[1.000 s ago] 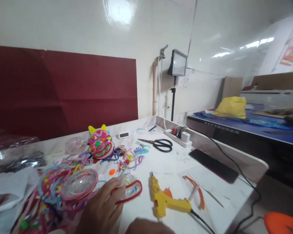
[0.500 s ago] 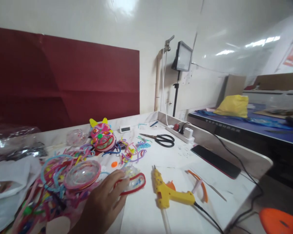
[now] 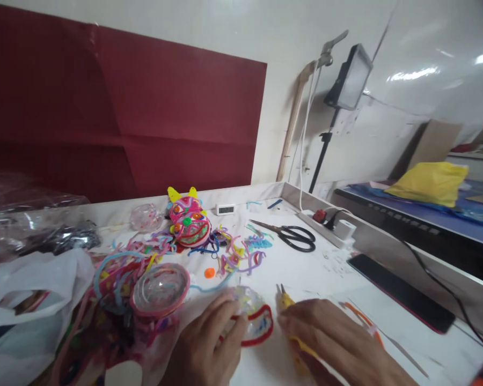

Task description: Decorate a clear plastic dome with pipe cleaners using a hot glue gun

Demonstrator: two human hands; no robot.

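Observation:
My left hand [image 3: 211,338] is closed around a clear plastic piece [image 3: 261,328] edged with red fuzzy trim, held low over the white table. Just right of it, my right hand [image 3: 332,332] lies over a yellow hot glue gun [image 3: 300,359], fingers and thumb about its body. The gun's tip points away from me, and the hand covers much of it. Left of my left hand, a round clear plastic bowl [image 3: 161,287] with a pink rim rests on a heap of coloured pipe cleaners [image 3: 118,273]. Behind stands a pink animal-head craft [image 3: 190,222] with yellow ears.
Black-handled scissors [image 3: 295,237] lie toward the back, near a small digital display [image 3: 225,209]. A phone [image 3: 400,292] and a power strip [image 3: 326,228] line the right edge. White plastic bags [image 3: 32,284] fill the left. An orange-handled tool [image 3: 362,316] lies beyond my right hand.
My right hand has come into view and onto the glue gun, which was lying untouched. My left hand keeps its hold on the plastic piece. The camera view has shifted and tilted.

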